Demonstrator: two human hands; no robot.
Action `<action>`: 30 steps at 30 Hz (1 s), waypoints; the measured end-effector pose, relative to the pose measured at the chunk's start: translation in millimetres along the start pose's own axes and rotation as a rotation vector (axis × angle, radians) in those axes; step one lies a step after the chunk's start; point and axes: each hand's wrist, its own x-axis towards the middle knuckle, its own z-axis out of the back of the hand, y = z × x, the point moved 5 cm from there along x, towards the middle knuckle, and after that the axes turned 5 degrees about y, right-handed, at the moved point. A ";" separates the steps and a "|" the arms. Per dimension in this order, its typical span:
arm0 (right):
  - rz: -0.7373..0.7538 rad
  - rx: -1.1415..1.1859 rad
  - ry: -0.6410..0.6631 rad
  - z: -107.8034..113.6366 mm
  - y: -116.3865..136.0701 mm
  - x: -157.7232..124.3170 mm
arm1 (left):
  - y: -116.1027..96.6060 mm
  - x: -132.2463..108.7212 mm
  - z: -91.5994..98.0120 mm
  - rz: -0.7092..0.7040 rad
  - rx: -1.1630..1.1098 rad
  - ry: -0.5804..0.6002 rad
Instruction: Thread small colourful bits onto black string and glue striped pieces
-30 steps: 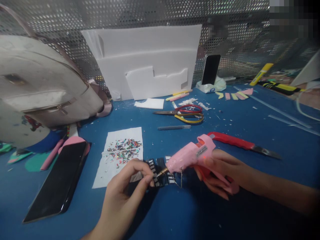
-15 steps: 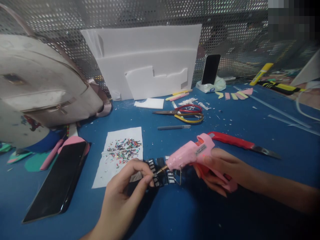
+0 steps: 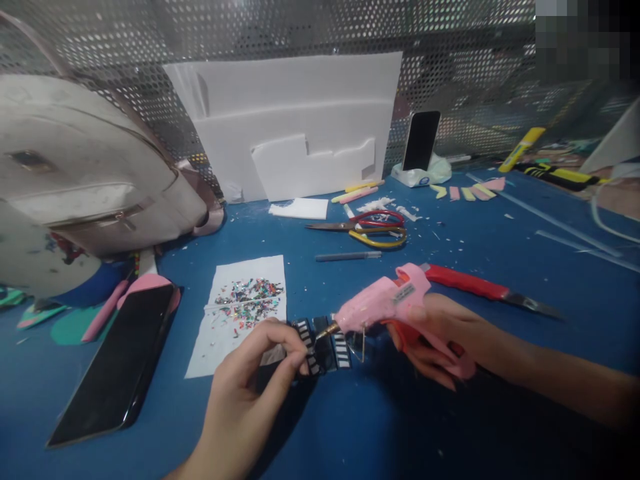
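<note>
My right hand (image 3: 435, 340) is wrapped round a pink glue gun (image 3: 373, 305), its fingers near the red trigger. The gun's metal nozzle points left and down over a small black piece with white stripes (image 3: 342, 349) on the blue table. Thumb and forefinger of my left hand (image 3: 265, 373) pinch the left end of that striped piece. Just behind my left hand lies a white paper (image 3: 210, 340) with many small coloured bits (image 3: 250, 297) scattered on it.
Scissors (image 3: 380, 230), a pen (image 3: 347, 256) and a red-handled cutter (image 3: 467, 281) lie behind the glue gun. A large phone (image 3: 117, 363) and a backpack (image 3: 100, 173) are at the left. White board (image 3: 300, 87) and a propped phone (image 3: 421, 140) stand at the back.
The glue gun's nozzle has shifted slightly to the right and up, away from my left fingertips. My left hand still pinches the striped piece.
</note>
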 end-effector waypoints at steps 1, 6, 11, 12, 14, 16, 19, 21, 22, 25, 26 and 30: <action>0.002 0.008 0.004 -1.2 1.2 0.0 | 0.3 -0.1 0.1 0.001 0.003 -0.001; 0.011 0.032 0.035 -5.0 2.7 -1.0 | 0.0 1.2 -0.2 0.000 0.008 0.002; 0.005 0.036 0.045 -5.0 0.1 -2.2 | -3.0 1.8 -0.2 -0.005 0.017 -0.008; 0.008 0.036 0.048 -5.1 0.0 -2.3 | -3.4 1.6 -0.3 0.001 0.017 -0.007; 0.008 0.033 0.046 -5.3 0.1 -2.5 | -4.1 1.2 -0.4 0.007 0.014 -0.004; -0.001 0.028 0.039 -5.7 0.4 -2.6 | -4.6 1.2 -0.5 0.007 0.011 -0.001; -0.011 0.027 0.039 -6.4 1.0 -2.7 | -4.1 1.5 -0.7 -0.001 0.005 0.002; -0.006 0.028 0.041 -6.0 0.9 -2.9 | -2.9 1.3 -0.5 0.001 0.006 0.000; -0.005 0.028 0.039 -5.2 0.5 -3.1 | -2.3 0.9 -0.3 0.003 0.006 0.000; -0.003 0.016 0.032 -2.6 -1.3 -3.4 | -1.2 -0.8 0.2 0.007 0.001 -0.001; -0.002 0.018 0.035 -2.2 -1.7 -3.4 | -1.3 -1.3 0.3 0.006 0.000 -0.001; 0.002 0.044 0.039 -2.0 -2.2 -2.9 | -2.8 -0.7 0.3 -0.002 0.001 -0.005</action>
